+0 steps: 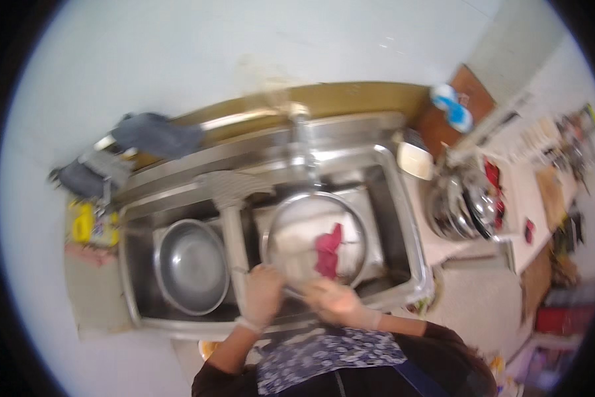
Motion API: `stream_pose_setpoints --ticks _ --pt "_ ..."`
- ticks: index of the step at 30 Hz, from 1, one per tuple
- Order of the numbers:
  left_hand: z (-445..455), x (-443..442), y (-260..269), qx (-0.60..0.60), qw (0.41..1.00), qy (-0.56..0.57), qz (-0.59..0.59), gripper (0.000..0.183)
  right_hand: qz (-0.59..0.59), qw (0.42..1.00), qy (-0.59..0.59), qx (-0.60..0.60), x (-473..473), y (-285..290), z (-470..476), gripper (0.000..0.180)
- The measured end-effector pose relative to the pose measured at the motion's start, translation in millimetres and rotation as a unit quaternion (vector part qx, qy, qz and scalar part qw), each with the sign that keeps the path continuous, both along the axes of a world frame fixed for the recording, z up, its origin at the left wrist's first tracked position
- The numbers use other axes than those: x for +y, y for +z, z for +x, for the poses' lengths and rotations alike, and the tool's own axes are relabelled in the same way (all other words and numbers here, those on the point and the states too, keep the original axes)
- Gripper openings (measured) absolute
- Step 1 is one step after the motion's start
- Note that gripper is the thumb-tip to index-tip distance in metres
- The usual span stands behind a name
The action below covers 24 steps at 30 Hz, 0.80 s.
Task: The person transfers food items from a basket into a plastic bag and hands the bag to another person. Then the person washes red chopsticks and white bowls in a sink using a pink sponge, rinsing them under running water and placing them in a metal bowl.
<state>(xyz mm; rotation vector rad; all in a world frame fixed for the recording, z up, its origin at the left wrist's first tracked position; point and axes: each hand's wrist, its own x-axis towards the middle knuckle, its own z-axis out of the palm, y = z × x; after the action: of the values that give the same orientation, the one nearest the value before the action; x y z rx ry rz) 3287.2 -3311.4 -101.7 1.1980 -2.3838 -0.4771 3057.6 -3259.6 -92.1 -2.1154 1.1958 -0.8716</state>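
Observation:
A round metal bowl stands under the faucet in the right basin of a stainless steel double sink. A crumpled red cloth lies in it. My left hand, in a clear glove, is at the near left of this bowl, beside the sink's divider, with a thin dark object at its fingers. My right hand, also gloved, is at the bowl's near rim. Blur hides whether either hand grips anything. Another metal bowl rests in the left basin.
A yellow container stands left of the sink. Grey cloths hang at the back left. Stacked metal pots and lids stand on the right counter, near a white container and a blue-and-white item.

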Motion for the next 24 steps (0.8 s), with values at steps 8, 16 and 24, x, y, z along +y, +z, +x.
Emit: stream_pose_setpoints --ticks 8,16,24 --pt "96 32 -17 0.007 0.999 0.027 0.04 0.042 0.235 0.899 0.051 -0.367 -3 -14 110 0.038" --pt "286 -7 -160 0.24 0.743 0.444 0.441 0.021 0.25 0.943 -0.207 -0.073 12 -55 60 0.027" --pt "321 -21 -281 0.133 0.774 0.451 0.423 0.043 0.324 0.874 -0.349 0.1 23 -100 6 0.028"
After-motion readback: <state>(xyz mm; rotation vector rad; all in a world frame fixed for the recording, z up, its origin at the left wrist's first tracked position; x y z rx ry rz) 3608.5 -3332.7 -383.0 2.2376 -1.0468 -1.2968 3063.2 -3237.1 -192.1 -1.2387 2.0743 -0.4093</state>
